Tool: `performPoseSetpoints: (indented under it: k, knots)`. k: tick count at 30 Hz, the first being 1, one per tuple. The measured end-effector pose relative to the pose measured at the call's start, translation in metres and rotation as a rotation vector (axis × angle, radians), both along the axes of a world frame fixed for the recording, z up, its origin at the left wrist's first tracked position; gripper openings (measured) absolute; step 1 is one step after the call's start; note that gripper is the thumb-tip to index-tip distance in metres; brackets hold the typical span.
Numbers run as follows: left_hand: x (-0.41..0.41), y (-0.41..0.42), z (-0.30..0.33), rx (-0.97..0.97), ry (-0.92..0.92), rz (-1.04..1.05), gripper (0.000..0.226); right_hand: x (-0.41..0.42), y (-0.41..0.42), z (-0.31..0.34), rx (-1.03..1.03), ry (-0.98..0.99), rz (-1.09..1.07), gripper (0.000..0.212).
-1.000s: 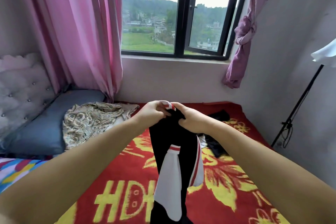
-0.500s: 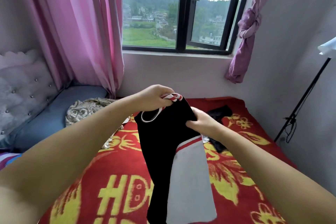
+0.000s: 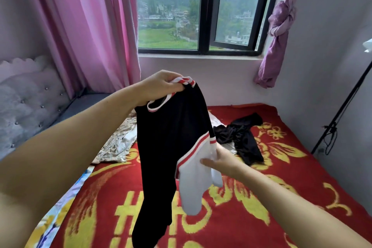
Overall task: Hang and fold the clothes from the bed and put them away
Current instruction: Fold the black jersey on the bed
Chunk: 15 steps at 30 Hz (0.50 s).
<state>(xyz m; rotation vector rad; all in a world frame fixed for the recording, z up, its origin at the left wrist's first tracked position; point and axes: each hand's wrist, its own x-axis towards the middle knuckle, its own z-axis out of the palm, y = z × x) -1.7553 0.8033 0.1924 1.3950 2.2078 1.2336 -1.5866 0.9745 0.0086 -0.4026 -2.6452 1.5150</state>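
A black top [image 3: 171, 137] with white sleeves and red-and-white striped trim hangs in the air over the bed [image 3: 281, 197]. My left hand [image 3: 161, 84] pinches it at the striped collar and holds it up. My right hand [image 3: 223, 159] grips the white sleeve lower down on the right. A crumpled black garment [image 3: 241, 135] lies on the red blanket behind the top. A beige patterned cloth [image 3: 118, 143] lies to the left, partly hidden by the top and my left arm.
A grey padded headboard [image 3: 26, 98] and a blue-grey pillow [image 3: 80, 100] are at the left. Pink curtains [image 3: 90, 26] flank the window [image 3: 201, 16]. A black stand [image 3: 340, 115] with cables leans by the right wall.
My left hand has lifted the collar higher and to the left. My right hand slid down from the shoulder to the white sleeve, spreading the top open.
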Motion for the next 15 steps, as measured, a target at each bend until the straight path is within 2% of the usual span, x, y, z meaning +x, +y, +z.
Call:
performPoseSetpoints:
  k: [1, 2, 4, 10, 12, 15]
  knots:
    - [-0.001, -0.001, 0.003, 0.003, -0.011, 0.006, 0.019, -0.001, -0.003, -0.005, 0.052, -0.022, -0.038, 0.013]
    - [-0.003, -0.003, 0.006, 0.001, -0.011, 0.008, 0.019, -0.001, -0.004, -0.009, 0.057, -0.023, -0.075, 0.011]
    - [-0.008, -0.008, 0.008, -0.013, -0.010, 0.018, 0.019, -0.002, 0.000, -0.008, -0.026, 0.007, -0.126, 0.017]
    - [-0.028, -0.031, 0.007, 0.059, -0.118, 0.059, 0.016, 0.006, 0.020, 0.018, -0.259, 0.241, -0.142, 0.016]
    - [-0.033, -0.032, 0.009, 0.081, -0.160, 0.069, 0.015, 0.006, 0.026, 0.021, -0.220, 0.292, -0.180, 0.015]
    - [-0.031, -0.028, 0.015, 0.072, -0.203, 0.043, 0.014, 0.002, 0.030, 0.020, -0.014, 0.391, -0.265, 0.017]
